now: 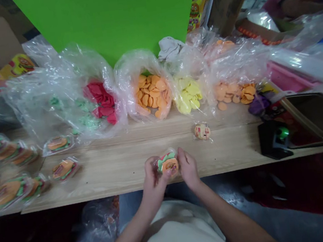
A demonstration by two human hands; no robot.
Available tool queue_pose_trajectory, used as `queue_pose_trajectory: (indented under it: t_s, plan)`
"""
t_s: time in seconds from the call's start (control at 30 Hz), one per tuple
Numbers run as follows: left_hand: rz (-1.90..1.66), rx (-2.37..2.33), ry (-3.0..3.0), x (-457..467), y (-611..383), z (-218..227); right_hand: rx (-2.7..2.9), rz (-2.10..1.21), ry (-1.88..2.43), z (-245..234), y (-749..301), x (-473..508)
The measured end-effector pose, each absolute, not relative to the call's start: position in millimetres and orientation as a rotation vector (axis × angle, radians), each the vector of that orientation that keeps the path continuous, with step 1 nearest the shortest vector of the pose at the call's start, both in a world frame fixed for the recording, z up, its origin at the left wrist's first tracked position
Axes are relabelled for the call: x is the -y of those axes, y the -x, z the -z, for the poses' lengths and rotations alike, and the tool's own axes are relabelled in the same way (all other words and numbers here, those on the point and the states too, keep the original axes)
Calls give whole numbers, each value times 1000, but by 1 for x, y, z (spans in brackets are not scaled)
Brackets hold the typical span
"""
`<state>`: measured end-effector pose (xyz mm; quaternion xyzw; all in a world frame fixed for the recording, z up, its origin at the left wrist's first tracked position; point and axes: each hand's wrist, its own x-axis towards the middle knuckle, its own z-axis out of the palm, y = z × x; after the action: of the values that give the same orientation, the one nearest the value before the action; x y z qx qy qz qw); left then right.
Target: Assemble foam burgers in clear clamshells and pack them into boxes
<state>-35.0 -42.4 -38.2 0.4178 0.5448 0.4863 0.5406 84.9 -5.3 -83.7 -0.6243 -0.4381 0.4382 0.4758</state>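
Near the table's front edge, my left hand (153,174) is closed on a toy burger (169,165) with an orange bun, a green frilled layer and a bit of red, in what looks like clear plastic. The thumb lies across its front. My right hand (188,169) is at the burger's right side, its fingers curled against the edge. Beyond them on the table sits a small round beige packet (202,131) in clear wrap. Two packed toy burgers, one in front (64,168) and one behind (57,143), lie to the left.
Clear bags along the back hold red pieces (102,101), orange pieces (152,92) and yellow pieces (188,93), with pale green ones further left. Several packed burgers (10,190) crowd the far left. A dark tray (321,114) and black stand (274,140) are at right. A green panel (112,20) rises behind.
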Motion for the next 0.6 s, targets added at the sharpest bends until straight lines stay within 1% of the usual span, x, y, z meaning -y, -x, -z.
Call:
queue_pose_trajectory:
  t_s: [0.1, 0.23, 0.43, 0.6]
  plan:
    - [-925, -1200, -991, 37, 58, 28, 1212, -1058, 1536, 84, -86, 8]
    - [-854, -1299, -1072, 28, 75, 26, 1363, -1035, 1548, 84, -85, 14]
    - [-628, -1295, -1183, 36, 75, 52, 1682, -1045, 1600, 98, -91, 41]
    - [-610, -1307, -1146, 56, 71, 70, 1650, -1121, 1649, 115, -94, 72]
